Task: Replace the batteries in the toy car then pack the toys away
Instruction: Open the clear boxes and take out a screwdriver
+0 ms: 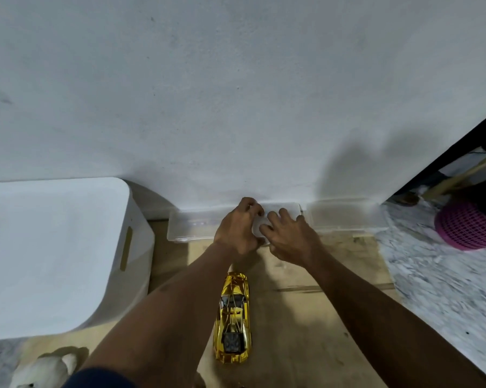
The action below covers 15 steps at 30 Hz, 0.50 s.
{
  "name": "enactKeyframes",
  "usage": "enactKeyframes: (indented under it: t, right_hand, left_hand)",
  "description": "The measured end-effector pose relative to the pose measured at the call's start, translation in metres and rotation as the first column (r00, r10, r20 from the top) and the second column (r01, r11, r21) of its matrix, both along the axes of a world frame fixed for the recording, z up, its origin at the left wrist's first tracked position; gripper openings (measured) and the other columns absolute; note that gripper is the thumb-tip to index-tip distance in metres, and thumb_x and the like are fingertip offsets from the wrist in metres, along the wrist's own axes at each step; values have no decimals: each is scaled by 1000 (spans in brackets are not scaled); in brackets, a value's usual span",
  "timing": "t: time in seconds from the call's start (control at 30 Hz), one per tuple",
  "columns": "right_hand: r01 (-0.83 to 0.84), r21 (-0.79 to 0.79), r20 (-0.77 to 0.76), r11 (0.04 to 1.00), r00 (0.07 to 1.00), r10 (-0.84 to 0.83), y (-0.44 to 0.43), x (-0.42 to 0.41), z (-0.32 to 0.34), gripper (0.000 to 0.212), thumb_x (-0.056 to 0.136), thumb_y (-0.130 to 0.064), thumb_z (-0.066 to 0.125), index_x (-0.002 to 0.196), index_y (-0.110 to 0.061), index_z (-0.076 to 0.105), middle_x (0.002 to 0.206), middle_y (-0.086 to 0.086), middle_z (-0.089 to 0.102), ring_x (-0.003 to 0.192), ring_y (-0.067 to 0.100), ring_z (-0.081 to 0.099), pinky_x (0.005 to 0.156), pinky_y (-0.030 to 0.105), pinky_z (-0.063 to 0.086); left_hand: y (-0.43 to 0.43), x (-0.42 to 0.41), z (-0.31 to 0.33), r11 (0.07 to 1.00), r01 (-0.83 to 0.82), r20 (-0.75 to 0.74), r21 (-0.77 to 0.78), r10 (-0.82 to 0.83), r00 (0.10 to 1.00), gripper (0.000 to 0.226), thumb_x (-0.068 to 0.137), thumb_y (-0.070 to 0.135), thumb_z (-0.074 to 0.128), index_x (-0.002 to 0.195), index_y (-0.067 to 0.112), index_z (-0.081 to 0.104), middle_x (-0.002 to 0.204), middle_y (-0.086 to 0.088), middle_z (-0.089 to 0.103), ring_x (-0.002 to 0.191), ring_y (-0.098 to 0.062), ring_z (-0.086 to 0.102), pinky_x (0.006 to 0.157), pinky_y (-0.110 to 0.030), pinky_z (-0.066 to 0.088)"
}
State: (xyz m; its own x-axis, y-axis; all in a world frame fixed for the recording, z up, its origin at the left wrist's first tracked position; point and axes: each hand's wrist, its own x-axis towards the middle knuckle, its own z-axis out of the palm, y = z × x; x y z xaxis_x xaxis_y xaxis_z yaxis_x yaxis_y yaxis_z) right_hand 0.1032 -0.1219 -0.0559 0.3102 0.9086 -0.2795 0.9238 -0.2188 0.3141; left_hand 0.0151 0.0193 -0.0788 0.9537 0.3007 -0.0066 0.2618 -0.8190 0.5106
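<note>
A shiny gold toy car (233, 317) stands on its wheels on a wooden board (306, 303), between my forearms. Against the wall lies a long clear plastic case (191, 224), its lid (348, 214) flipped open to the right. My left hand (236, 228) and my right hand (288, 233) both reach into the case, fingers curled around a small pale object that is mostly hidden. I cannot make out what it is. A white plush toy (44, 369) lies at the bottom left corner.
A large white storage bin (54, 256) with a slot handle stands at the left. A pink mesh basket (468, 228) sits on the marbled floor at the right, beside a dark doorway with a wooden stick. The white wall rises right behind the case.
</note>
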Motion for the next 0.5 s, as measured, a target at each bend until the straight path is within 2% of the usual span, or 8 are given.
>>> enactKeyframes:
  t: [0.07,0.23,0.3,0.37,0.43,0.5]
  right_hand:
    - [37,23,-35,999,999,-36,6,-6,2,46,90,-27,65,130,-10,51,129,19,51,113,37,53,72,46,57]
    - [85,14,9,996,996,-85,13,-16,4,38,87,-10,62,125,-5,57,118,20,55,99,37,59,64,44,59]
    - [109,-13,20,994,994,-109,13,-20,3,41,85,-10,62,125,-4,56,118,22,54,99,40,58,65,47,58]
    - [95,11,-23,995,995,-94,13,-20,4,46,85,-12,62,129,-4,51,125,22,50,107,41,54,72,49,57]
    - [54,73,-64,996,997,-49,9,-13,4,50,87,-15,62,134,-7,47,133,19,45,116,38,49,77,46,55]
    - [-11,120,-73,993,997,19,2,-1,6,52,84,-19,67,132,-7,50,132,18,49,115,35,52,74,42,56]
  left_hand:
    - [-1,0,-1,1000,-12,13,-17,12,1000,69,62,38,88,119,15,59,132,-1,46,98,-26,61,78,-32,56]
    - [-2,0,-2,1000,-2,35,-30,3,999,66,63,40,86,118,15,59,132,-2,45,96,-27,62,75,-31,52]
    - [-4,-1,-4,1000,-3,34,-30,4,999,64,65,37,85,120,15,59,134,-2,44,99,-28,61,76,-32,52]
    - [-4,-1,-3,1000,-11,28,-22,12,1000,64,66,33,85,121,15,58,136,-2,42,100,-29,61,76,-32,53]
    - [-3,-1,-4,1000,-23,27,-16,24,999,66,66,34,87,122,16,56,136,0,41,101,-27,60,76,-31,53]
    - [-3,-1,-4,1000,-18,20,-12,18,1000,68,66,34,88,122,17,54,136,1,40,102,-25,59,77,-29,53]
